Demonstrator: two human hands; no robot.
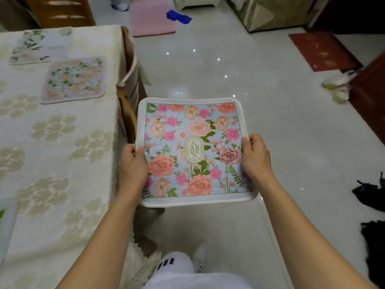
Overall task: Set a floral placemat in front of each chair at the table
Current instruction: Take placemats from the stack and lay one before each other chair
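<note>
I hold a square floral placemat (193,149) flat in the air over the floor, to the right of the table. It is pale blue with pink and peach flowers, a white border and a "GARDEN" label in the middle. My left hand (133,163) grips its left edge and my right hand (255,156) grips its right edge. Two more floral placemats lie on the table (58,155): one (73,80) near the right side, another (33,46) further back. A corner of a third mat (5,217) shows at the left edge.
A wooden chair (130,84) is tucked against the table's right side, just left of the held mat. Glossy tiled floor spreads to the right, with a pink rug (153,17), a red mat (320,51), a blue cloth (179,16) and dark objects (370,197) at the right edge.
</note>
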